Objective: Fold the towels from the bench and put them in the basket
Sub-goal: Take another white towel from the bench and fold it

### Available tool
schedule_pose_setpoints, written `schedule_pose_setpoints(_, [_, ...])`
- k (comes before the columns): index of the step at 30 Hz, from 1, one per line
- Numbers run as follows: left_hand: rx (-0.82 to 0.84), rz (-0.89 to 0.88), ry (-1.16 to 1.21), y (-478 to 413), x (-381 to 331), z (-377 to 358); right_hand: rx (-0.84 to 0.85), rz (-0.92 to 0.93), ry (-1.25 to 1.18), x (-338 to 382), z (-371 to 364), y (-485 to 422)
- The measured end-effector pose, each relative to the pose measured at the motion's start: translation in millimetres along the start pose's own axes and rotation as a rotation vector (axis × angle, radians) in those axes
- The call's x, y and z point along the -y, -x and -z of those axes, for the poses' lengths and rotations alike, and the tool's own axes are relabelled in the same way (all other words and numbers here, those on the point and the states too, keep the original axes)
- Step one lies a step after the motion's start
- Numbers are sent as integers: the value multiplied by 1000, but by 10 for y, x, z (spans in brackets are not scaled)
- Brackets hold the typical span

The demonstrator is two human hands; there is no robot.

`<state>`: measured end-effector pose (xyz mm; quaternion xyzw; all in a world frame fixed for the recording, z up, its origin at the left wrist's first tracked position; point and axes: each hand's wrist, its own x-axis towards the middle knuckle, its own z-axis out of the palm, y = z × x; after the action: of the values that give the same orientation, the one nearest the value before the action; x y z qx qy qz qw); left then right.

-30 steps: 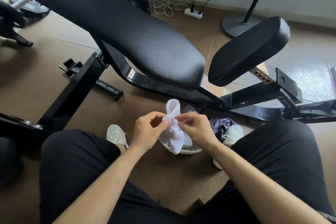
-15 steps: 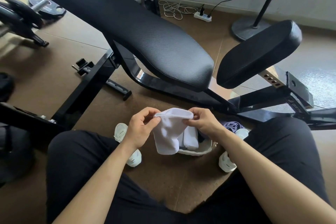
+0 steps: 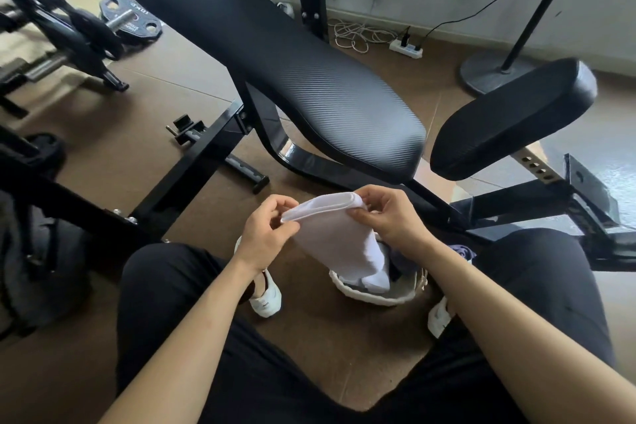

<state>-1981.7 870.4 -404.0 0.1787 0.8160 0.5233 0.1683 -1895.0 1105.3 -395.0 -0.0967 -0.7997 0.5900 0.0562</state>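
Towel (image 3: pixel 339 237) hanging lengthwise — hands (image 3: pixel 265 234) pinching top

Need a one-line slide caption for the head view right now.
Left hand and right hand pinch the white towel by its top edge over the basket, near the bench.

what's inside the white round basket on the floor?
Dark purplish cloth shows in the white round basket. The folded white towel, pinched by left hand and right hand, hides the rest.
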Motion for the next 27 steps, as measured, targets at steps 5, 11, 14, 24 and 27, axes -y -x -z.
schedule_pose_setpoints(5, [148, -153, -358, -125, -152, -21, 80, 70, 69, 136, -36, -22])
schedule_pose_setpoints(11, [139, -298, -475, -270, -299, -71, 102, 94, 79, 198, -37, -105])
schedule_pose_setpoints(14, [161, -295, -491, -259, -313, -40, 106, 82, 44, 196, -38, -150])
schedule_pose_setpoints(24, [153, -336, -302, -316, -423, 83, 224, -70, -148, -42, -69, -136])
schedule_pose_setpoints(27, [126, -308, -193, -325, -522, 157, 253, -112, -49, -178, -140, -88])
